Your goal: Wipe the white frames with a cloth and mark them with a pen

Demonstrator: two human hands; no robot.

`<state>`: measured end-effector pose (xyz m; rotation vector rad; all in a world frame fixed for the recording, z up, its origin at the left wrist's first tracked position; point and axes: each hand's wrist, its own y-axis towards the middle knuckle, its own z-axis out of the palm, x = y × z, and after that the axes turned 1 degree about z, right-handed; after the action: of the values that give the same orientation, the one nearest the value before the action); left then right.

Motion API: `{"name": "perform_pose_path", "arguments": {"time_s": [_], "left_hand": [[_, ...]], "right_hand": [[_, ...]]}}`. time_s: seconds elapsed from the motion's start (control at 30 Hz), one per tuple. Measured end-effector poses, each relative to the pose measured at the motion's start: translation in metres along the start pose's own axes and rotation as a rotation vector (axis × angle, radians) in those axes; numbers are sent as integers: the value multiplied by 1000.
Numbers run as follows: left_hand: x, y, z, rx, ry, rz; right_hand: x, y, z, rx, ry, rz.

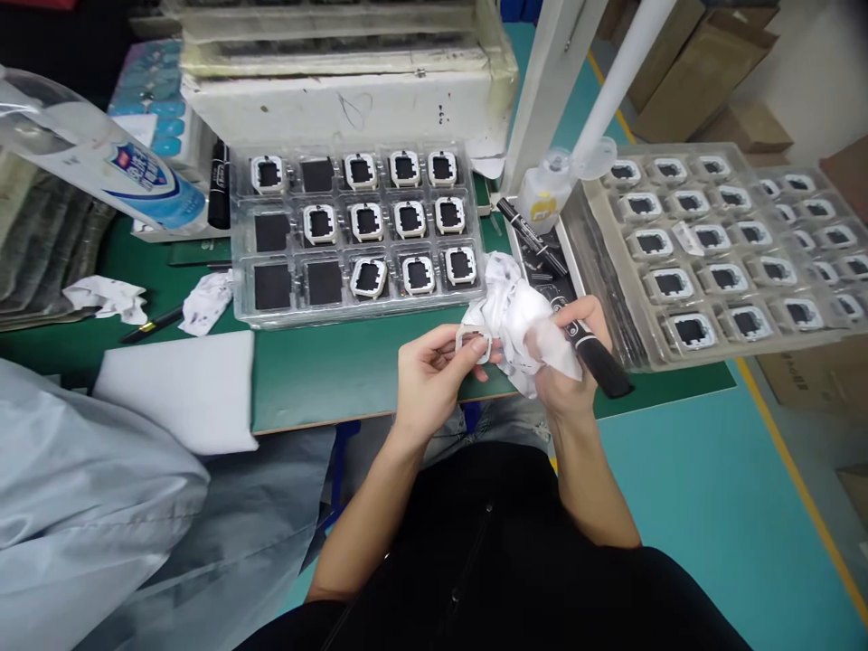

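My left hand (430, 371) pinches a small white watch-case-like frame (484, 351) between thumb and fingers, just above the table's front edge. Beside it, my right hand (573, 389) is closed around a black marker pen (602, 362) and part of a crumpled white cloth (508, 312) with dark smudges. The cloth lies against the frame's right side; whether they touch I cannot tell. In front of my hands, a clear plastic tray (359, 315) holds several similar white frames, and some of its pockets show only black lining.
Further trays of frames (705, 240) are stacked at right. A small bottle (542, 194) and another marker (533, 237) stand near the post (552, 81). At left are a large spray bottle (101, 154), crumpled wipes (207, 303), a white foam sheet (180, 389) and a person's light-blue sleeve (81, 506).
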<state>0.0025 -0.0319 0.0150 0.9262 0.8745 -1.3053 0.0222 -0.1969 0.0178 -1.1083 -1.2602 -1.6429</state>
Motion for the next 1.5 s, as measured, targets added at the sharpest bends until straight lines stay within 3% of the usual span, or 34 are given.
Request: {"name": "perform_pose_path", "arguments": {"time_s": [0.1,0.17,0.47,0.73,1.07,1.3,1.5], "left_hand": [[-2,-1,-1,13,21,-4],[-3,-1,0,17,30,2],[-4,-1,0,5,189,38],[1,-5,0,-42,349,90],[2,-6,-2,14,551,131],[-4,-2,4,-11,275,-28],[-8,-2,3,1,121,-79]], "right_hand": [[3,-4,2,-65,-155,-129],[7,-6,4,-41,-193,-139],[5,-8,2,160,-134,-29],[5,1,-6,213,-217,10],[4,-2,-5,222,-168,98],[16,0,2,59,-97,37],[12,0,3,124,-94,100]]}}
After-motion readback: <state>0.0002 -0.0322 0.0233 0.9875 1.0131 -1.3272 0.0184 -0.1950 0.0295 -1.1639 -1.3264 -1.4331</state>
